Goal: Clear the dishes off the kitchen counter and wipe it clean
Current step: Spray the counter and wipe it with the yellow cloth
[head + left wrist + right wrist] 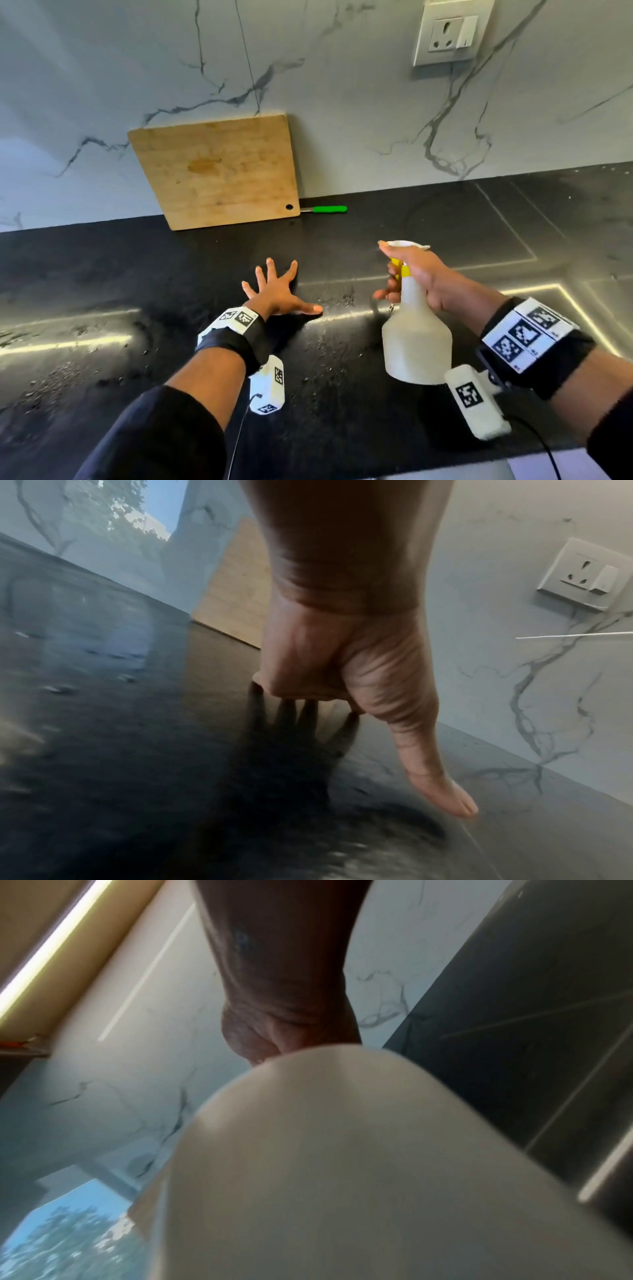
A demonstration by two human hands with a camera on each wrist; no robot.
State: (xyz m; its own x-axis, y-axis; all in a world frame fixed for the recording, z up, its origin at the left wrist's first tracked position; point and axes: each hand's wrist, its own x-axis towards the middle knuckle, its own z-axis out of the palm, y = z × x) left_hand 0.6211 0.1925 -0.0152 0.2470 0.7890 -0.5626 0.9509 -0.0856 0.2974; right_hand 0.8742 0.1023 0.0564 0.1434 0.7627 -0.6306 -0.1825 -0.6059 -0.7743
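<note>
My left hand [277, 291] lies flat on the black counter [137, 274] with its fingers spread wide; the left wrist view shows the thumb [441, 791] stretched out over the dark surface. My right hand [414, 274] grips the neck of a white spray bottle [416, 339] with a yellow collar, fingers curled round the trigger. The bottle is held above the counter, to the right of my left hand, its nozzle pointing left. In the right wrist view the bottle's body [342, 1177] fills most of the frame. The counter shows wet specks and streaks near its front.
A wooden cutting board [215, 171] leans against the marble wall at the back. A knife with a green handle [329, 209] lies at its right foot. A wall socket [452, 32] sits upper right. An inset cooktop outline [507, 222] marks the counter's right side.
</note>
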